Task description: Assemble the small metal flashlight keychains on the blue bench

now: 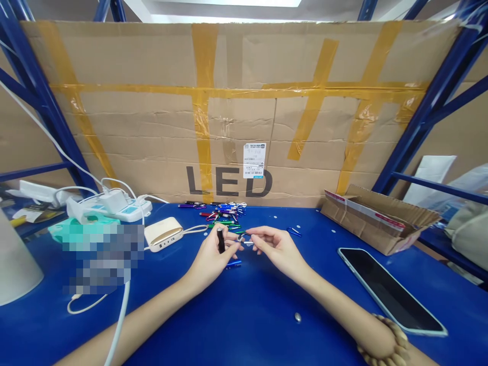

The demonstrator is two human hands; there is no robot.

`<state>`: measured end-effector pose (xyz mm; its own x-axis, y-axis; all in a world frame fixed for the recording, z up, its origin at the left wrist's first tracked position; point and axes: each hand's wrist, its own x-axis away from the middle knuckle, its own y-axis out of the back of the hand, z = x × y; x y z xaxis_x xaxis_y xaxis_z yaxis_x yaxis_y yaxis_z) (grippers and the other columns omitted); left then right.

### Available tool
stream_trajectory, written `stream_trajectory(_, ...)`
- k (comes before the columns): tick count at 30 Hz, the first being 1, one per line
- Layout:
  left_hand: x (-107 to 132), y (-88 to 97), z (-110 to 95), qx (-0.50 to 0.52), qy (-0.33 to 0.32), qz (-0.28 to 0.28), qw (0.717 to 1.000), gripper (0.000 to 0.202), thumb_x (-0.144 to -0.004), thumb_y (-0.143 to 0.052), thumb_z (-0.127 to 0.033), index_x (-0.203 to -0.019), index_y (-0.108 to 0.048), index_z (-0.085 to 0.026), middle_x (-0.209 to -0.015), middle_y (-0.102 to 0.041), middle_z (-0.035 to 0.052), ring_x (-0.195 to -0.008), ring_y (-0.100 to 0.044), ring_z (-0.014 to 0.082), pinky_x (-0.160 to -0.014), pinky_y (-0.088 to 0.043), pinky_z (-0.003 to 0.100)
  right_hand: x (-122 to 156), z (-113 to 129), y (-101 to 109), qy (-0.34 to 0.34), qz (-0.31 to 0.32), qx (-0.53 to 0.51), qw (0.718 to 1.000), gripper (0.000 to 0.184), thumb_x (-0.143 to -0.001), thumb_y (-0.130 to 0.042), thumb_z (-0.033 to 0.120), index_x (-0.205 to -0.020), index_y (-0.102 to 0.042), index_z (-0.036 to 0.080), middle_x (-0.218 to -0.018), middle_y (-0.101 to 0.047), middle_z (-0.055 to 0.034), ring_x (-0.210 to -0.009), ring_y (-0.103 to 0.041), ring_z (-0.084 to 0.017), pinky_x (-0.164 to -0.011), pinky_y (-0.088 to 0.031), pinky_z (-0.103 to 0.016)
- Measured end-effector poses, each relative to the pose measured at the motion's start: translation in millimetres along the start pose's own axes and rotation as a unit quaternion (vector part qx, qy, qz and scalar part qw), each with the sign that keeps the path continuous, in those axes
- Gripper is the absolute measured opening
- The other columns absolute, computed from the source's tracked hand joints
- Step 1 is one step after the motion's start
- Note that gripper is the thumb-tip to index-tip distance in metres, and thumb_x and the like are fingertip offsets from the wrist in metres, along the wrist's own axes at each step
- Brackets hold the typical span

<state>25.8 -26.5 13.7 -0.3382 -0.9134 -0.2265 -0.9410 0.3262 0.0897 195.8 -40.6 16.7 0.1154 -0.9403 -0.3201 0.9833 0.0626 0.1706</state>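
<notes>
My left hand is closed round a slim black tube, which stands up from the fist. Its thumb and fingertips also meet at a small silver metal piece, too small to make out fully. My right hand pinches the other end of that piece, so the two hands almost touch. Just below my left fingers a blue metal tube lies on the table. Behind the hands is a loose pile of coloured tubes with clips, in purple, black, blue, red and green.
A blue carabiner clip and a small silver part lie on the blue table. A phone and an open cardboard box are right. On the left are a white power bank, a power strip and cables.
</notes>
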Motion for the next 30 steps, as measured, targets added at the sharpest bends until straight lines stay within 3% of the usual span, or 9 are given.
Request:
stream_trajectory(4, 0.5, 0.7, -3.0, 0.024, -0.017, 0.014, 0.999, 0.027, -0.078, -0.057, -0.025, -0.077, -0.03, -0.021, -0.08, -0.059, -0.0012, -0.075, -0.063, 0.0146, -0.064, -0.05, 0.028, -0.8, -1.7, 0.3, -0.003, 0.005, 0.011, 1.0, 0.026, -0.073, -0.062, 0.034, -0.091, -0.066, 0.016, -0.075, -0.067, -0.0042, -0.063, -0.061, -0.013, -0.058, -0.051, -0.025)
stream_trajectory(11, 3.2, -2.2, -7.3, 0.045, -0.021, 0.034, 0.998, 0.027, -0.079, -0.057, -0.025, -0.076, -0.031, -0.02, -0.095, -0.058, 0.0004, -0.067, -0.058, 0.008, -0.067, -0.05, 0.027, 0.4, 2.7, -2.4, -0.013, 0.017, -0.015, 1.0, 0.03, -0.071, -0.064, 0.037, -0.09, -0.067, 0.014, -0.077, -0.068, -0.0055, -0.064, -0.061, -0.013, -0.058, -0.051, -0.025)
stream_trajectory(18, -0.7, -1.1, -6.1, 0.066, -0.008, -0.003, 0.998, 0.032, -0.073, -0.063, -0.023, -0.073, -0.031, -0.019, -0.077, -0.057, -0.0045, -0.061, -0.058, 0.0073, -0.062, -0.05, 0.023, -0.3, -2.2, -0.5, -0.012, 0.042, 0.012, 0.999, 0.035, -0.073, -0.062, 0.037, -0.098, -0.065, 0.013, -0.079, -0.067, -0.0065, -0.065, -0.061, -0.014, -0.058, -0.051, -0.026)
stream_trajectory(21, -0.6, -0.6, -9.1, 0.065, 0.0, -0.003, 0.998, 0.031, -0.075, -0.062, -0.021, -0.073, -0.03, -0.019, -0.068, -0.056, -0.007, -0.058, -0.058, 0.0069, -0.061, -0.048, 0.021, 3.0, -0.4, 0.4, 0.043, 0.065, 0.104, 0.991, 0.035, -0.078, -0.058, 0.033, -0.107, -0.062, 0.014, -0.085, -0.067, -0.0073, -0.068, -0.061, -0.014, -0.062, -0.051, -0.027)
stream_trajectory(26, 1.1, -0.6, -9.2, 0.074, 0.005, 0.001, 0.997, 0.031, -0.076, -0.061, -0.023, -0.074, -0.03, -0.02, -0.063, -0.054, -0.0087, -0.055, -0.058, 0.0065, -0.061, -0.047, 0.02, 7.5, 2.1, 2.1, 0.205, 0.088, 0.263, 0.939, 0.033, -0.086, -0.05, 0.028, -0.116, -0.058, 0.016, -0.08, -0.065, -0.0048, -0.068, -0.058, -0.013, -0.065, -0.049, -0.025)
stream_trajectory(30, 1.5, -1.4, -5.6, 0.088, 0.008, 0.024, 0.996, 0.032, -0.074, -0.063, -0.025, -0.076, -0.031, -0.02, -0.07, -0.053, -0.0072, -0.061, -0.057, 0.0068, -0.06, -0.048, 0.021, 6.6, -0.8, 3.4, 0.252, 0.088, 0.336, 0.903, 0.034, -0.09, -0.042, 0.027, -0.118, -0.055, 0.013, -0.076, -0.061, -0.0046, -0.065, -0.057, -0.013, -0.062, -0.048, -0.024)
